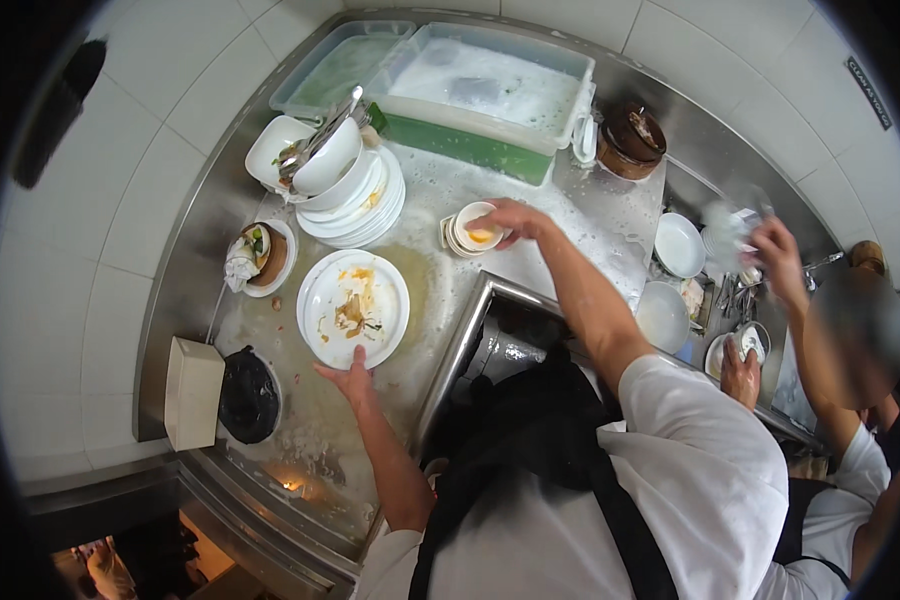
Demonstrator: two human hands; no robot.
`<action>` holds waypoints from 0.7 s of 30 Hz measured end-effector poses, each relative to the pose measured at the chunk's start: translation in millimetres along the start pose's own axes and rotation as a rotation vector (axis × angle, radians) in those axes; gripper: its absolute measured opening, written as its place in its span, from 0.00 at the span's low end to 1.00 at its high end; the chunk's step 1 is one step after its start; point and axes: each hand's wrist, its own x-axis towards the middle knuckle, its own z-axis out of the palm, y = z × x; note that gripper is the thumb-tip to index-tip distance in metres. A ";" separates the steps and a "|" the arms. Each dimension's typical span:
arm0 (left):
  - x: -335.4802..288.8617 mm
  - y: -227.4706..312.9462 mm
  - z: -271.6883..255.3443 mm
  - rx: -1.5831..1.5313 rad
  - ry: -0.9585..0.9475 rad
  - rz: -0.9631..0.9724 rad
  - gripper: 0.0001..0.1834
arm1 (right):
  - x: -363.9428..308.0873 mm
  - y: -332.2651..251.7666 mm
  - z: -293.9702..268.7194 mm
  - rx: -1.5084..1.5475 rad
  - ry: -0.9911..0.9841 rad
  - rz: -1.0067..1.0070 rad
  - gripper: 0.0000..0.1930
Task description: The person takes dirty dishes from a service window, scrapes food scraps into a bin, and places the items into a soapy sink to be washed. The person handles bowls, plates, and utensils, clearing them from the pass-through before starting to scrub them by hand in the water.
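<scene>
My left hand [350,378] grips the near rim of a round white plate [313,325], thumb on top and fingers partly underneath. Orange sauce, brown scraps and bits of green lie across that plate, and the edge of another plate seems to show under it. Farther right, my right hand [515,222] has its fingers on a small white cup [470,216] with orange residue inside. The cup is tilted among other small cups, close together on the wet steel counter [425,200]. My fingertips are partly hidden by the cup's rim.
Behind stand a stack of white plates [355,232] topped with bowls and cutlery, and a tub of suds [490,85]. A black-rimmed hole [249,395] is at left, a sink [500,335] close to me. A co-worker's hand [742,375] holds dishes at right.
</scene>
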 end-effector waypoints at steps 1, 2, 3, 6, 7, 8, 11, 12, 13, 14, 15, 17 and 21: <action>-5.2 8.4 4.0 0.049 -0.076 -0.034 0.43 | 7.2 -12.7 -10.5 -0.089 -0.033 0.026 0.34; -9.8 17.1 8.8 0.099 -0.152 -0.067 0.43 | 14.0 -25.2 -19.2 -0.179 -0.064 0.052 0.39; -16.1 23.4 8.2 0.105 -0.144 -0.068 0.43 | 18.6 -39.6 -17.0 -0.176 -0.074 0.053 0.39; -10.0 44.5 29.1 0.105 -0.176 -0.255 0.45 | 37.4 -93.6 -3.4 -1.026 -0.196 0.063 0.49; -0.2 44.9 32.3 0.194 -0.183 -0.220 0.42 | 46.9 -95.9 3.1 -1.215 -0.233 0.083 0.52; 11.9 46.2 39.4 0.284 -0.198 -0.185 0.39 | 56.0 -99.1 4.9 -1.400 -0.264 0.112 0.56; 102.3 2.1 -5.9 0.550 -0.116 0.507 0.29 | 39.4 -107.6 83.4 -1.780 -0.249 0.268 0.61; 114.6 -6.8 -19.4 0.554 -0.097 0.484 0.29 | 27.7 -99.3 87.0 -1.770 -0.257 0.118 0.58; 126.9 -4.0 -13.8 0.625 -0.034 0.469 0.25 | 10.7 -94.2 79.0 -1.749 -0.248 -0.025 0.55; 135.8 -2.1 -13.1 0.694 0.034 0.451 0.24 | 14.7 -87.1 83.0 -1.757 -0.243 -0.023 0.55; 140.6 10.7 17.0 0.663 -0.016 0.472 0.24 | 19.1 -70.9 58.4 -1.709 -0.142 -0.231 0.49; 130.5 22.8 26.4 0.629 -0.050 0.321 0.26 | 13.4 -54.2 43.3 -1.671 -0.091 -0.431 0.40; 109.6 28.3 30.1 0.842 0.041 0.411 0.27 | -0.9 -37.5 16.5 -1.665 -0.055 -0.441 0.39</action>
